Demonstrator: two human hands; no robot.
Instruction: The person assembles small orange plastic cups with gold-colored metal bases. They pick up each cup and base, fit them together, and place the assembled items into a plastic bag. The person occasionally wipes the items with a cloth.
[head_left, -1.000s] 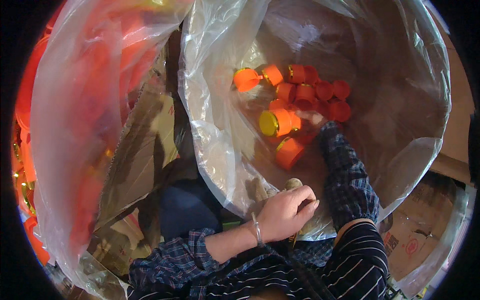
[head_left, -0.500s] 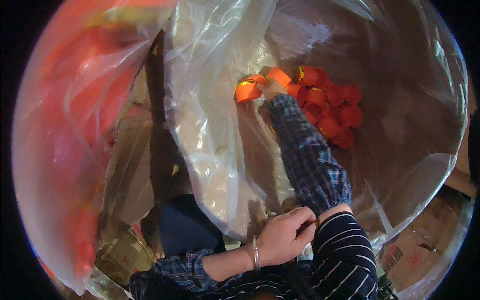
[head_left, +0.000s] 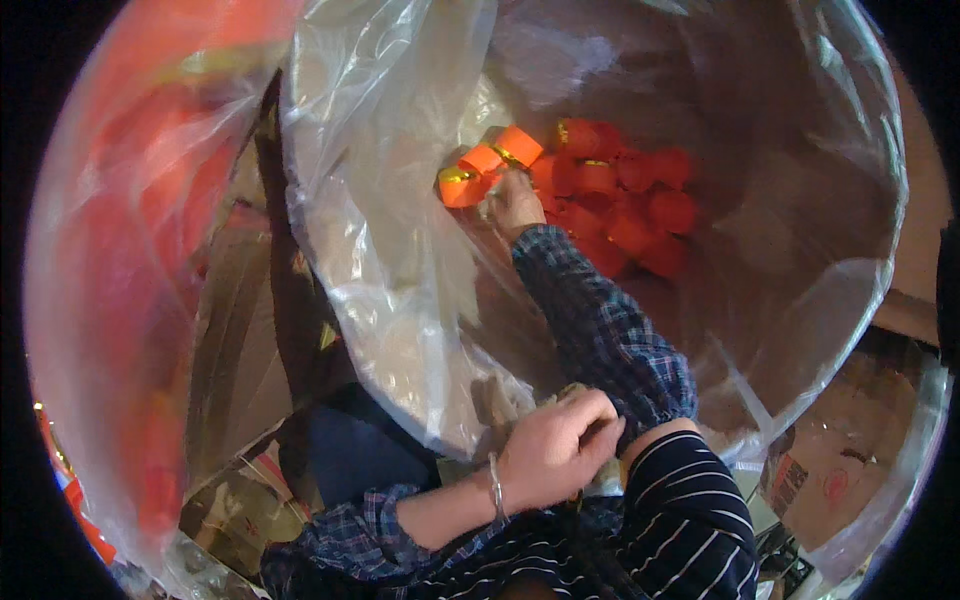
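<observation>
Inside a large clear plastic bag (head_left: 375, 300), my right hand (head_left: 515, 205) reaches down against a row of orange ring-like cups (head_left: 518, 146) with gold bands. Its fingertips are blurred and partly hidden, so I cannot tell whether they grip a cup. Right of the hand lies a pile of similar red-orange cups (head_left: 630, 230), several of them tipped on their sides. My left hand (head_left: 560, 445), with a silver bangle at the wrist, is closed beside the checked cuff of my right sleeve. Whatever its fingers hold, if anything, is hidden.
On the left stands another plastic bag (head_left: 120, 300) filled with red-orange things. A cardboard flap (head_left: 240, 330) rises between the two bags. At the lower right sits a cardboard box (head_left: 830, 470) with red marks. The open bag's rim curves around my right arm.
My right hand has drawn slightly nearer to me, below the orange cups. The cups at the left now show more as a slanting row. My left hand remains by the right sleeve.
</observation>
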